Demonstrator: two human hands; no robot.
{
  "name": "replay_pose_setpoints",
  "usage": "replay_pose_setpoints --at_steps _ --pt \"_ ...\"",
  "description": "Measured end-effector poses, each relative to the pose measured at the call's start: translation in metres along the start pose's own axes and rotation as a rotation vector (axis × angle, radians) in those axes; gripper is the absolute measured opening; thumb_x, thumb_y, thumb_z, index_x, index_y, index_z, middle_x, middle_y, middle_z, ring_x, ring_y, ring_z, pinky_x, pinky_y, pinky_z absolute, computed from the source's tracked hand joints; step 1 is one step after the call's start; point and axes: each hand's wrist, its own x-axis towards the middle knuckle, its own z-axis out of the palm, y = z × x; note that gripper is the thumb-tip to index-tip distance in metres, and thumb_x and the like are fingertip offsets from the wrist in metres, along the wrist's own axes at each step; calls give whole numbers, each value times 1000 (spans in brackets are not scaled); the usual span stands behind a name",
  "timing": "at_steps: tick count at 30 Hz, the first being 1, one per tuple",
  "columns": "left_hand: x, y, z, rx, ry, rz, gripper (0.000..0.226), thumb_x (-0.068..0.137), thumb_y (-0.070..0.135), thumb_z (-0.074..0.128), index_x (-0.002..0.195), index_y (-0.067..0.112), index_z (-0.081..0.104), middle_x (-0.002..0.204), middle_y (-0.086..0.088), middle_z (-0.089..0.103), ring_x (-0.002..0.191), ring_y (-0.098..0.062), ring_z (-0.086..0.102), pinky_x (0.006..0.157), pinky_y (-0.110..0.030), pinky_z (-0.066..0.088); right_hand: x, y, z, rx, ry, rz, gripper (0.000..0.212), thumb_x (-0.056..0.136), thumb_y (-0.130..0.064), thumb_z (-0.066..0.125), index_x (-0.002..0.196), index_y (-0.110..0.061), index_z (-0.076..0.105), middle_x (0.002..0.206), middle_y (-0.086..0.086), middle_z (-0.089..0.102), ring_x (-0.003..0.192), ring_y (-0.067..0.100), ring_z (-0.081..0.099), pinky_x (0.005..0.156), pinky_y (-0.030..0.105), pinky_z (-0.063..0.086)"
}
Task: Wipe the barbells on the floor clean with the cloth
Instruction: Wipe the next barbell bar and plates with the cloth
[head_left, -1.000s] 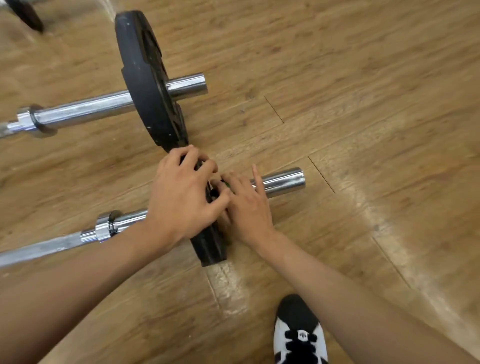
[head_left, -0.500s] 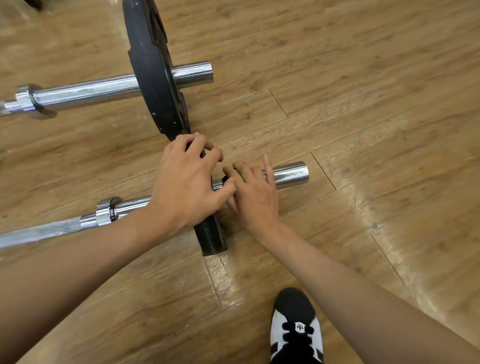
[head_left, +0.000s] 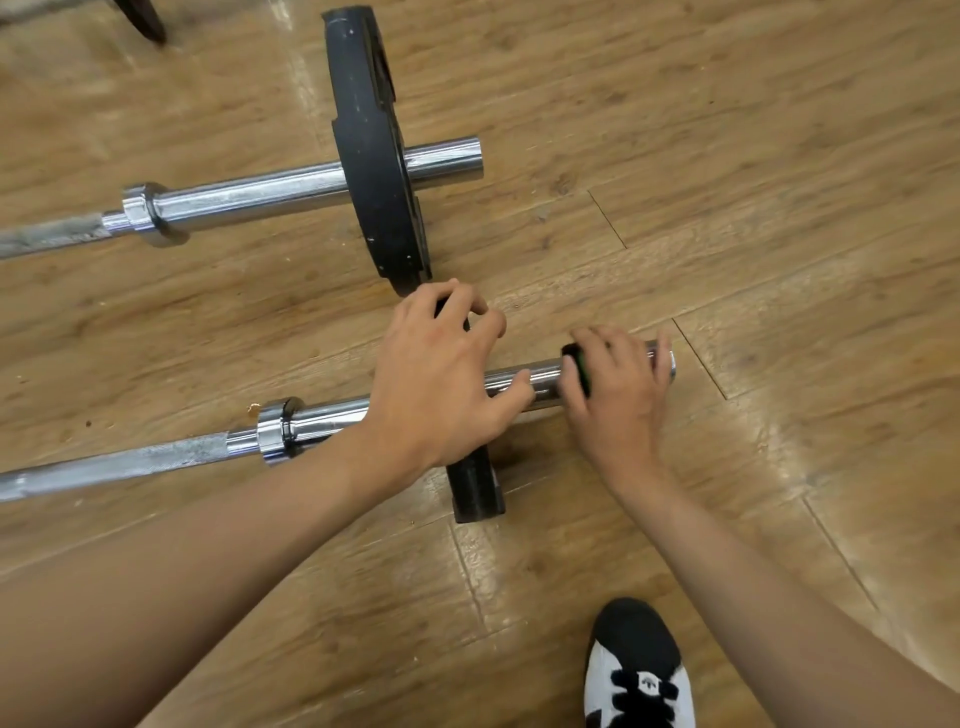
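The near barbell (head_left: 322, 415) lies on the wooden floor (head_left: 779, 182), running left to right. The right hand (head_left: 618, 395) curls over its chrome end, gripping a small dark piece (head_left: 577, 361) with a green edge; whether it is cloth cannot be told. The left hand (head_left: 441, 374) grips the top of its black plate (head_left: 475, 493). A far barbell (head_left: 249, 200) lies beyond, carrying a larger plate (head_left: 374, 156). A black-and-white shoe (head_left: 636, 665) is at bottom.

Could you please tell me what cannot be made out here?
Head view:
The dark green-edged item is mostly under the right hand; cloth or not, unclear.
The left hand hides most of the near plate.
The frame edge cuts off the near barbell and far barbell leftward.
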Motion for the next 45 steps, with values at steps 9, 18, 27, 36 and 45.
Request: replay_pose_setpoints --at_steps 9,18,27,36,45 --pt "2 -1 -3 -17 -19 -1 62 89 64 42 111 15 73 116 -3 63 124 -29 50 102 -46 43 20 22 -9 -66 -68 -118 31 101 -33 52 115 -14 72 109 4 72 105 26 66 124 61 22" --pt "1 -1 0 12 -8 8 59 90 63 45 109 15 73 117 -4 64 124 -30 51 104 -47 43 2 11 -8 -40 -196 -563 34 106 -35 48 130 -16 62 137 10 64 133 30 57 125 54 24" --pt "3 -2 1 11 7 1 55 88 60 47 105 14 73 113 -3 63 122 -29 51 102 -47 44 -10 -46 7 13 -198 -274 41 100 -35 46 126 -12 69 128 9 68 129 30 58 127 56 17" --pt "5 0 -4 14 -41 -18 60 92 63 39 113 18 73 117 0 64 127 -26 49 107 -47 44 4 41 -19 -80 -62 -19 35 103 -32 49 126 -11 67 133 9 65 131 33 57 125 60 16" --pt "7 -2 -1 23 -17 -12 54 91 61 46 108 16 72 114 -2 63 124 -27 50 105 -46 44 19 18 -8 -70 -159 -364 38 101 -38 48 124 -16 70 123 4 70 116 26 64 124 59 23"
